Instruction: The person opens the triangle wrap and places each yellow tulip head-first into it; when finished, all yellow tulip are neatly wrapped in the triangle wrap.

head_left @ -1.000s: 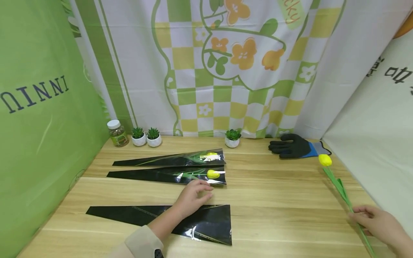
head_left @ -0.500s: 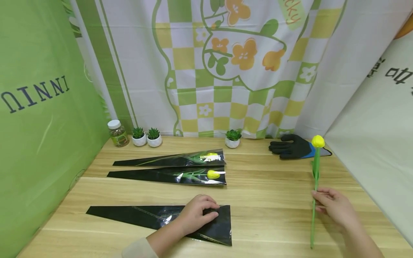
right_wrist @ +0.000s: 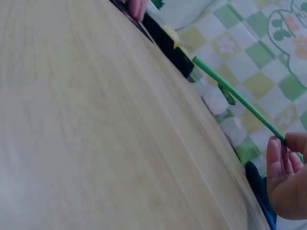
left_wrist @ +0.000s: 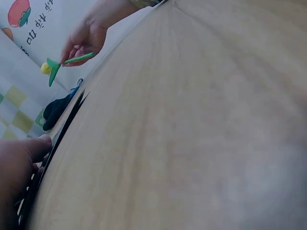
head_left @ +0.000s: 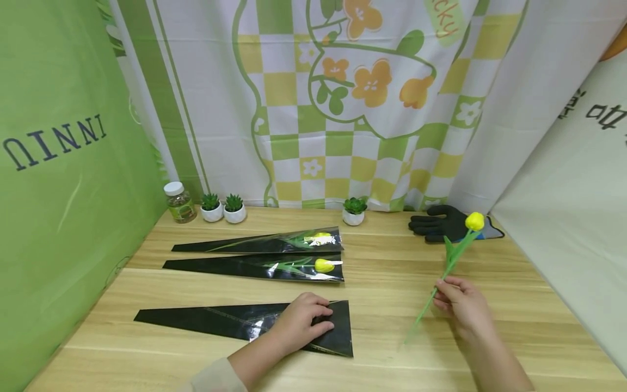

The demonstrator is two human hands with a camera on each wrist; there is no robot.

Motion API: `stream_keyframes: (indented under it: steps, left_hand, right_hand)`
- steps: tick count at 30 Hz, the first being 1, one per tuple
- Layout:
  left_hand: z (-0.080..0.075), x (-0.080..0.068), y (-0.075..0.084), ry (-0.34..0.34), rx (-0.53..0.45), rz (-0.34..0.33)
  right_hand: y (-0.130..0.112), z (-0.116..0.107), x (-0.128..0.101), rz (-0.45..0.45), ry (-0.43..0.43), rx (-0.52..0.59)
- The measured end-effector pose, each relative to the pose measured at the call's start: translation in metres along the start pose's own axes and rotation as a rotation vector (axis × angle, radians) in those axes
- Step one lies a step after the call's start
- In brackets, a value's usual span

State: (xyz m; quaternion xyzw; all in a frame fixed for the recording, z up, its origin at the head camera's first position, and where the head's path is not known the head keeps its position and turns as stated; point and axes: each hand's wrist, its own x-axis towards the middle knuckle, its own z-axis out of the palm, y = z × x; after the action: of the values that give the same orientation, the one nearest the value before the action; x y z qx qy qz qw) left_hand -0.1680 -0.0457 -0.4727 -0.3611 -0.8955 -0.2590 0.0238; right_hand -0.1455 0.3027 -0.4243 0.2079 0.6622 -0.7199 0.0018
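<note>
My right hand (head_left: 465,307) pinches the green stem of a yellow artificial tulip (head_left: 474,222) above the right side of the table. The bloom points up and away, and the lower stem slants down to the left. In the right wrist view the stem (right_wrist: 240,98) sticks out from between thumb and fingers. My left hand (head_left: 303,324) rests on a flat black flower sleeve (head_left: 206,321), near its wide right end, with fingers loosely bent. Behind it lie two more black sleeves, a nearer one (head_left: 220,267) and a farther one (head_left: 215,246), each with a yellow tulip inside.
Along the back stand a white-capped jar (head_left: 181,204), two small potted succulents (head_left: 234,209) at left and another succulent (head_left: 354,211) mid-table. A black and blue work glove (head_left: 441,223) lies at back right, partly behind the tulip. Fabric walls surround the wooden table (head_left: 382,294).
My right hand has carried the tulip leftward from the right edge, its stem turning to slant down-left. My left hand has come down onto the front sleeve, which has shifted slightly away from me.
</note>
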Motion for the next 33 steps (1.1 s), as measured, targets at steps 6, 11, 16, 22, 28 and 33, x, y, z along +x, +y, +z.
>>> stream_keyframes:
  steps: [6, 11, 16, 22, 28, 33]
  left_hand:
    - [0.003, 0.006, -0.003, 0.044, 0.039, 0.009]
    - [0.006, 0.010, -0.007, 0.116, 0.073, 0.053]
    - [0.008, 0.011, -0.008, 0.162, 0.087, 0.076]
    - [0.007, 0.012, -0.006, 0.180, 0.080, 0.069]
    - [0.007, 0.012, -0.005, 0.202, 0.017, 0.011]
    - [0.007, 0.013, -0.004, 0.225, -0.033, -0.019]
  right_hand:
    - [0.003, 0.022, 0.003, -0.019, 0.030, 0.013]
    - [0.005, 0.039, 0.003, -0.052, 0.061, 0.047]
    - [0.007, 0.052, 0.005, -0.081, 0.075, 0.090]
    - [0.010, 0.063, 0.006, -0.116, 0.071, 0.113]
    - [0.013, 0.069, 0.005, -0.135, 0.093, 0.122]
    - [0.015, 0.073, 0.005, -0.145, 0.110, 0.132]
